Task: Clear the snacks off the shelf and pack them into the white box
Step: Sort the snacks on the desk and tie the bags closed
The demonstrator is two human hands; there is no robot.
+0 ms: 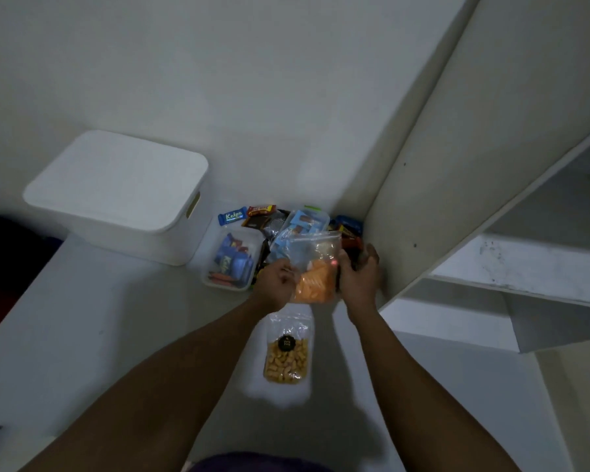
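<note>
A clear bag of orange snacks (315,279) is held up between both hands: my left hand (276,284) grips its left edge and my right hand (359,277) its right edge. Behind it a pile of snacks lies on the white shelf (116,318): a clear tub of blue Kalpa bars (232,260), a loose Kalpa bar (232,216), a red bar (261,210) and a lidded tub of blue packets (304,223). A bag of cashews (288,352) lies nearer me. The white box (116,189), lid on, stands at the left.
A white upright panel (440,165) rises right of the pile, close to my right hand, with lower white shelves (525,267) beyond it. A white wall (218,80) backs the shelf. Something dark (0,267) lies past the shelf's left edge.
</note>
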